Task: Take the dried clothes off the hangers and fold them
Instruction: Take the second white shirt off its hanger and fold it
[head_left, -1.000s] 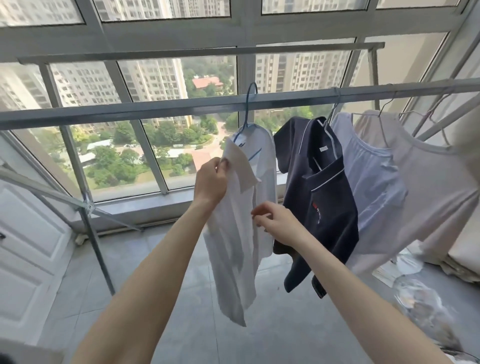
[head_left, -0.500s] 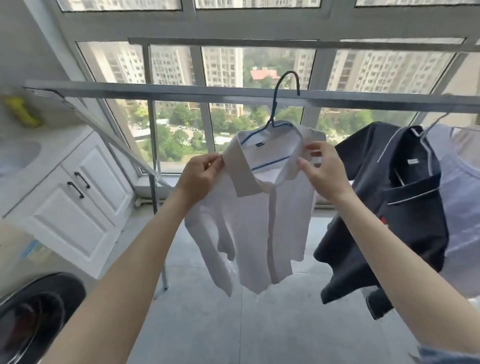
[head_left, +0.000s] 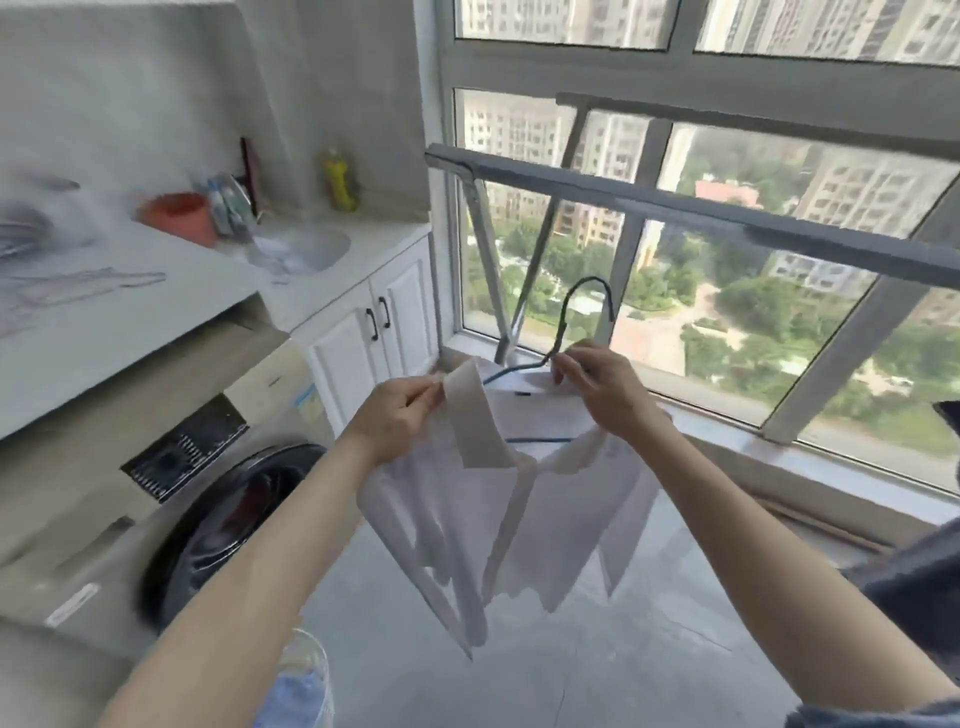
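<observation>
Head view: white shirt (head_left: 498, 509) on hanger (head_left: 561, 327), held up at centre frame over a grey floor (head_left: 597, 665), between both hands.

L hand (head_left: 400, 415): thumb and fingers pinch the tip of the shirt's collar, left of centre. Collar flap stands up from the pinch.

R hand (head_left: 602, 395): right of centre, fingers curled at the base of the hanger hook, gripping the wire. Can't tell if cloth is caught in that grip too.

Hanger: dark hook points up, free in the air, below the rail (head_left: 675, 210) and not touching it. Blue lower bar shows inside the neck opening.

Shirt: front open, panels and short sleeves hang loose below the hands, hem well above the floor.

Rail: grey bar, runs from upper centre down to the right edge, in front of the window (head_left: 753, 322). Tower blocks and trees outside.

Left side, blurred: washer (head_left: 218, 519) w/ dark round door at lower left, under a white counter (head_left: 130, 312). Wire hangers (head_left: 78, 286) lie on the counter. Behind them a sink (head_left: 306, 252), orange tub (head_left: 179, 215), yellow bottle (head_left: 340, 179) against the wall. White cabinet (head_left: 374, 332) w/ two dark handles under the sink.

Right edge: part of a dark garment (head_left: 914, 577), mostly cut off.
</observation>
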